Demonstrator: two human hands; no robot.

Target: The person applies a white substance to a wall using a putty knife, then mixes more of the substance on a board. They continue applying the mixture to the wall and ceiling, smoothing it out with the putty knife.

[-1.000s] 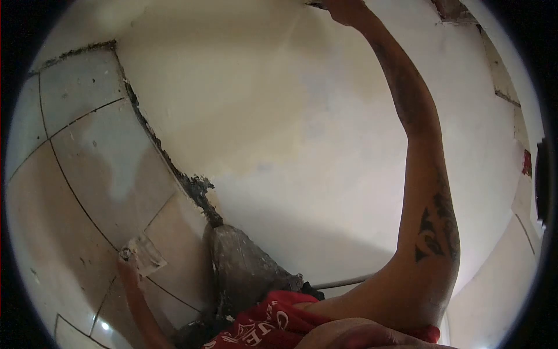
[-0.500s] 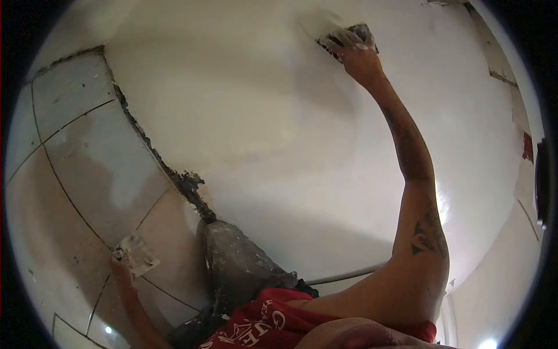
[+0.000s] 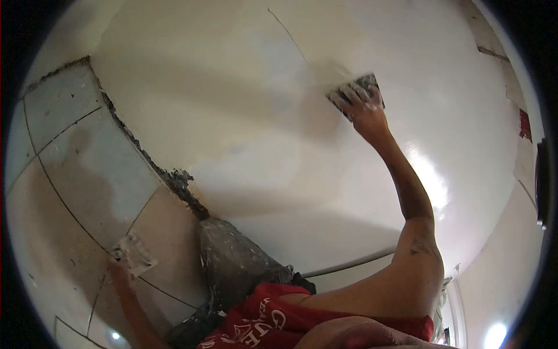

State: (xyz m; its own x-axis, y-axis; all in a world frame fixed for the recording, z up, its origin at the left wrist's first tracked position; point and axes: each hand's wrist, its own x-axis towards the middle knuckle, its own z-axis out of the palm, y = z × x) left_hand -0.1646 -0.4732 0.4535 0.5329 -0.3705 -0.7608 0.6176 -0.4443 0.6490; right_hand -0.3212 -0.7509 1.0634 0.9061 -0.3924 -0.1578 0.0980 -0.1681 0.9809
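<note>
And down it comes: the right hand point(image 3: 367, 115) has swung from the top edge of the view to well inside it, bringing the dark blade point(image 3: 374, 86) with it. The arm bends more at the elbow now, and the whole view has shifted a little too. Fingers spread and whitened, laid across the back of the blade, holding it against the pale wall point(image 3: 250, 110); the thumb I can't make out. Above the blade a thin dark line point(image 3: 287, 31) now shows plainly, slanting down towards it, where only a faint trace showed half a second ago. Whether that's a crack or a mark left by the edge, I can't tell.

What it means: the blade looks to be partway through a pass, drawn back towards the body, so this stretch of wall seems to be getting its smoothing now.

Over on the other side, hardly any change. The left hand point(image 3: 118, 272) stays low by the tiles point(image 3: 75, 186), with the pale plate point(image 3: 139, 256) right at its fingers. It seems to be holding it, but how those fingers close is too blurred to tell.
</note>
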